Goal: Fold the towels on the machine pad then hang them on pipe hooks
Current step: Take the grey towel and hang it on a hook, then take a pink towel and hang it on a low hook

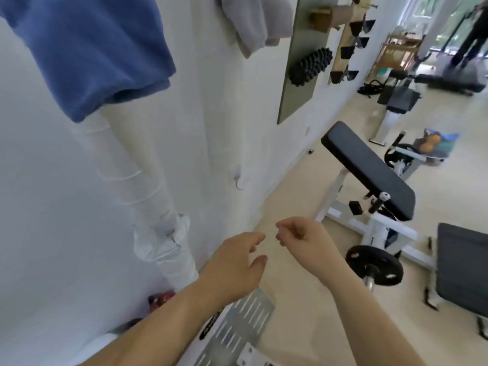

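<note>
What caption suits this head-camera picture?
Blue towel and grey towel hang by the wrapped pipe; left hand and right hand hover empty below.

Towels: two, hung far, blue towel left, grey towel right of it.
Hands: two, near centre, left hand, right hand.
Wrapped pipe: one, left.
Black pads: three, right side: near pad, middle pad, far pad.
Weight plate: one.
Spiked roller: one.
Black clips on far board: perhaps eight, blurred.
</note>
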A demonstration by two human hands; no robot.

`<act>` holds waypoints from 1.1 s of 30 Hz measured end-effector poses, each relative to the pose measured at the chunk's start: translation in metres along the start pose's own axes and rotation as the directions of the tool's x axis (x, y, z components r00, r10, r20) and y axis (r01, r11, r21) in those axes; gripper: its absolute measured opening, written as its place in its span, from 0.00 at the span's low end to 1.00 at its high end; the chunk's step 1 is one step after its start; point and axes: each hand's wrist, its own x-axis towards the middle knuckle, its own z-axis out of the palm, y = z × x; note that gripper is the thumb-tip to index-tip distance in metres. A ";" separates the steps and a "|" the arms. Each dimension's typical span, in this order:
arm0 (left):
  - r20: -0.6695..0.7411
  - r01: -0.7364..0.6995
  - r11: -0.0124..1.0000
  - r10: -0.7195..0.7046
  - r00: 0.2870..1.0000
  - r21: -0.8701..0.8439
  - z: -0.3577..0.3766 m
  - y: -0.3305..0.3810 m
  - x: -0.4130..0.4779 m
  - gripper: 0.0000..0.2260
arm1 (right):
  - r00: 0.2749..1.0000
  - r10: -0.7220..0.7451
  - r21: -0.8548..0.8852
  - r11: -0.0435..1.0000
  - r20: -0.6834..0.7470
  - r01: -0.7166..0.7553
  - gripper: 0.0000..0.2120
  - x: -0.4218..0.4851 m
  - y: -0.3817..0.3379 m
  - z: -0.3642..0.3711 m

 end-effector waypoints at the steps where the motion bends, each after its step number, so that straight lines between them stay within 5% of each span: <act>1: 0.052 0.004 1.000 -0.003 0.999 -0.020 0.013 -0.007 -0.011 0.22 | 0.999 0.051 0.005 0.999 -0.018 -0.051 0.09 -0.019 0.012 0.007; 10: 0.417 0.025 0.993 0.024 0.909 -0.112 0.128 -0.026 -0.124 0.19 | 0.838 0.495 0.145 0.869 -0.230 -0.473 0.07 -0.233 0.112 0.037; 15: 0.594 0.025 0.989 0.068 0.802 -0.148 0.194 0.006 -0.191 0.18 | 0.734 0.596 0.199 0.802 -0.325 -0.563 0.09 -0.336 0.153 0.026; 20: 0.750 -0.011 0.993 0.093 0.655 -0.114 0.260 0.040 -0.238 0.17 | 0.588 0.695 0.280 0.712 -0.414 -0.644 0.07 -0.417 0.209 -0.001; 25: 0.804 0.023 0.998 0.036 0.593 -0.062 0.333 0.094 -0.265 0.17 | 0.397 0.777 0.356 0.593 -0.489 -0.723 0.12 -0.489 0.268 -0.040; 29: 0.857 -0.038 0.999 0.020 0.515 0.000 0.380 0.126 -0.291 0.14 | 0.314 0.822 0.387 0.515 -0.475 -0.765 0.17 -0.534 0.323 -0.063; 33: 0.899 -0.124 0.992 0.032 0.437 0.025 0.407 0.142 -0.309 0.19 | 0.327 0.878 0.381 0.452 -0.349 -0.807 0.23 -0.555 0.366 -0.069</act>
